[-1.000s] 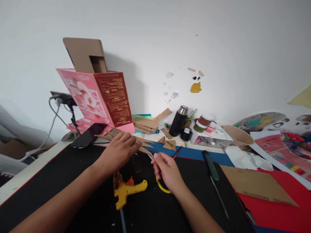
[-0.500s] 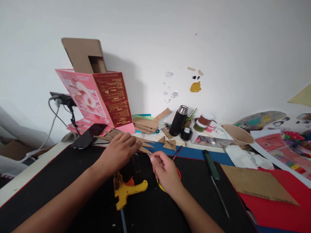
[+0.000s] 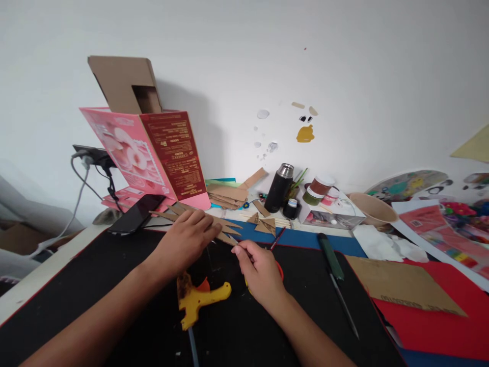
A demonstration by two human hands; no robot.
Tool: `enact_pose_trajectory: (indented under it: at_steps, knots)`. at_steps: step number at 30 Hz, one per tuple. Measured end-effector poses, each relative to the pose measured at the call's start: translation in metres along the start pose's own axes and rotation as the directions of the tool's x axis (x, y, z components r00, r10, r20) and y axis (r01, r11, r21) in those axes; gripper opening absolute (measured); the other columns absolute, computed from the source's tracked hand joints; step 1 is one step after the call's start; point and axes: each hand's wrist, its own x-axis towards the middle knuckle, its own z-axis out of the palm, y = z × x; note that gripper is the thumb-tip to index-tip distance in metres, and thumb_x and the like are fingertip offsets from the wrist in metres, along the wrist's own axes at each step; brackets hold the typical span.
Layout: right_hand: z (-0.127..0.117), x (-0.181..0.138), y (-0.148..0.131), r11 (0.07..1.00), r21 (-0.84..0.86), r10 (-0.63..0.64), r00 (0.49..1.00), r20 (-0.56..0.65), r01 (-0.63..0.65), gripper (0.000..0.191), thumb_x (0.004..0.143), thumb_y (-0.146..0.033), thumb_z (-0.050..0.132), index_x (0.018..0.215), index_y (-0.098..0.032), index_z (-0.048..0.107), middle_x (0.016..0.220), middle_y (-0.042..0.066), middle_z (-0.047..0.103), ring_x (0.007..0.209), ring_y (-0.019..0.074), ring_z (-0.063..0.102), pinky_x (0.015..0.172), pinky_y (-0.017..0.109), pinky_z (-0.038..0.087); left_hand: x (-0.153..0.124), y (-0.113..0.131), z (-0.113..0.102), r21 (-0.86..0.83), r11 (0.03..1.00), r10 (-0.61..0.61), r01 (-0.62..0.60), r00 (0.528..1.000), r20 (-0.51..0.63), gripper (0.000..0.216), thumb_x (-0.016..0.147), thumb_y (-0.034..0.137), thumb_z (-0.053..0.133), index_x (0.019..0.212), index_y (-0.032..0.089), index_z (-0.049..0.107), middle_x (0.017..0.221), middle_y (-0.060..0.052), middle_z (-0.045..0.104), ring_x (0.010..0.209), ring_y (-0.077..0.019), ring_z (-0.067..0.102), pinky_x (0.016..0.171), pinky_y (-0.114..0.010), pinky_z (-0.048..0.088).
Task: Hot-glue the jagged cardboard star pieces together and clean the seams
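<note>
Brown spiky cardboard [image 3: 226,223] lies at twelve o'clock from the yellow glue gun [image 3: 206,298]. The left hand's [image 3: 190,232] fingers curl down over it; the right hand's [image 3: 260,270] fingertips seem pinched closed on its four-o'clock tip. Tugging hard could tear that thin spike.
</note>
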Motion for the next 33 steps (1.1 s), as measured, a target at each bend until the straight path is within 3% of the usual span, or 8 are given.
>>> enact_pose_trajectory:
  at_steps: [10,17,22,33]
  knots:
    - [0.002,0.001,0.004,0.993,0.112,0.044,0.999,-0.01,-0.043,0.032,0.106,-0.045,0.055,0.098,-0.023,0.076,0.059,-0.003,0.057,0.052,0.0159,0.054,0.052,0.026,0.038,-0.001,-0.006,-0.001,0.016,0.999,-0.04,0.04,0.999,0.026,0.028,0.098,0.013,0.064,0.125,0.018,0.072,0.107,-0.009,0.073,0.099,-0.029,0.058,0.088,-0.043,0.042]
    - [0.004,0.003,0.002,0.927,0.349,0.121,0.99,0.077,-0.14,0.039,0.105,-0.056,0.057,0.104,-0.02,0.071,0.061,-0.006,0.055,0.046,0.0113,0.048,0.046,0.023,0.035,0.0,-0.005,-0.003,0.003,0.999,-0.046,0.046,0.998,0.032,0.029,0.099,0.014,0.064,0.127,0.02,0.072,0.108,-0.008,0.073,0.1,-0.0286,0.058,0.089,-0.043,0.042]
    - [0.004,0.005,-0.003,0.886,0.434,0.148,0.987,0.068,-0.163,0.049,0.102,-0.066,0.056,0.097,-0.019,0.068,0.057,-0.007,0.052,0.043,0.0098,0.043,0.044,0.022,0.032,0.0,-0.002,0.0,-0.001,1.0,-0.026,0.026,1.0,0.007,0.028,0.098,0.013,0.066,0.125,0.019,0.072,0.108,-0.009,0.073,0.1,-0.029,0.058,0.089,-0.043,0.043]
    - [0.005,0.002,0.006,0.951,0.282,0.114,0.992,0.059,-0.126,0.045,0.106,-0.062,0.055,0.098,-0.02,0.071,0.059,-0.005,0.056,0.047,0.0118,0.051,0.048,0.023,0.037,0.002,0.006,0.001,-0.025,1.0,0.01,-0.01,1.0,0.011,0.027,0.097,0.016,0.07,0.123,0.019,0.072,0.102,-0.007,0.072,0.097,-0.0282,0.057,0.088,-0.042,0.042]
